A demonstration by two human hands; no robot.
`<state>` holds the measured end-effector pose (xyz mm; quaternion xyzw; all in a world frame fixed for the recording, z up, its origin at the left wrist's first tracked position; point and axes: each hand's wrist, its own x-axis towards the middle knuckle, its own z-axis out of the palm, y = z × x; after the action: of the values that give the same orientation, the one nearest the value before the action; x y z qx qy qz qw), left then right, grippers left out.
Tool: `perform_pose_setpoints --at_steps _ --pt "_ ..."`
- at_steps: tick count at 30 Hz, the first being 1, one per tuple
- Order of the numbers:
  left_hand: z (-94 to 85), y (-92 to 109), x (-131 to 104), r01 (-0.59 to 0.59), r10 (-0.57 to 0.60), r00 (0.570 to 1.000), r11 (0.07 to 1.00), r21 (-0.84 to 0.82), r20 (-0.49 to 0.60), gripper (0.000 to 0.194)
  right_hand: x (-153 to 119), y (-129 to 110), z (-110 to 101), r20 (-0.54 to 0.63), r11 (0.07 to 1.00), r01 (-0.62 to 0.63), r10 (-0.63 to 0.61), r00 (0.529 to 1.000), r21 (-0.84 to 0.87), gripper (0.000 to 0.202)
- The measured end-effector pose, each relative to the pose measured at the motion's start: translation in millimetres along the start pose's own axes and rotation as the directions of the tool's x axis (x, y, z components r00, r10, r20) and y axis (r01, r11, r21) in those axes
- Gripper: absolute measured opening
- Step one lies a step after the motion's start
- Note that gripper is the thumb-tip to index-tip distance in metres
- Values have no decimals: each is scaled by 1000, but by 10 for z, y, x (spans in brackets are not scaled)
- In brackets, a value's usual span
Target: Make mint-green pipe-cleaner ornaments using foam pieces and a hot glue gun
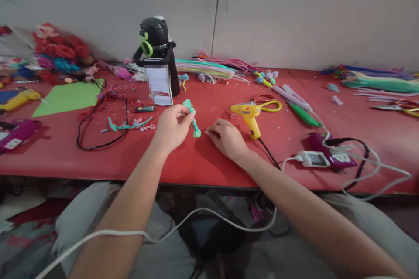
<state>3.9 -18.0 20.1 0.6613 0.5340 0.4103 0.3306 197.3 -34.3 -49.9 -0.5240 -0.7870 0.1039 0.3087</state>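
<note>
My left hand (174, 127) pinches a teal pipe-cleaner piece (195, 124) between thumb and fingers, above the red table. The piece has a thin stem with a small round knob at its lower end and a wider, bumpy top. To its right, my right hand (228, 139) rests low over the table, thumb and fingertips pressed together. Whatever is in that pinch, if anything, is too small to make out. A yellow glue gun (249, 118) lies just beyond my right hand. Left of my left hand is a loose, bent teal pipe cleaner (130, 126) among scraps.
A black bottle (173, 69) stands behind my left hand with a phone (159, 83) leaning on it. Scissors (271, 105), a lilac hair-straightener-like tool (293, 97) and a purple power strip (342, 159) lie right. Pipe cleaners (209, 69) line the back. A white cable (196, 212) crosses my left forearm.
</note>
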Motion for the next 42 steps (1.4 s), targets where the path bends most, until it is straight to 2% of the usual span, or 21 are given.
perform_pose_setpoints --at_steps 4,9,13,17,24,37,42 --pt "67 -53 -18 -14 14 998 1000 -5 68 12 5 12 -19 -57 999 5 -3 998 34 19" --pt "153 -10 -90 -106 112 976 993 -43 185 12 -16 -37 -267 -139 995 26 -12 990 99 18" --pt "179 101 -166 -203 227 937 972 -116 265 15 -89 -115 -515 -124 990 98 -84 989 104 18" --pt "193 168 -207 -234 256 922 966 -108 290 14 -168 -145 -650 -97 985 132 -121 988 115 14" --pt "234 153 -204 -238 258 912 966 -101 319 12 -198 -111 -639 -62 987 124 -118 991 105 12" --pt "260 126 -210 -237 243 901 970 -62 359 11 -216 -142 -609 -72 989 139 -135 988 44 16" --pt "242 147 -206 -249 247 916 968 -35 316 17 -206 -209 -646 -152 995 73 -61 986 73 17"
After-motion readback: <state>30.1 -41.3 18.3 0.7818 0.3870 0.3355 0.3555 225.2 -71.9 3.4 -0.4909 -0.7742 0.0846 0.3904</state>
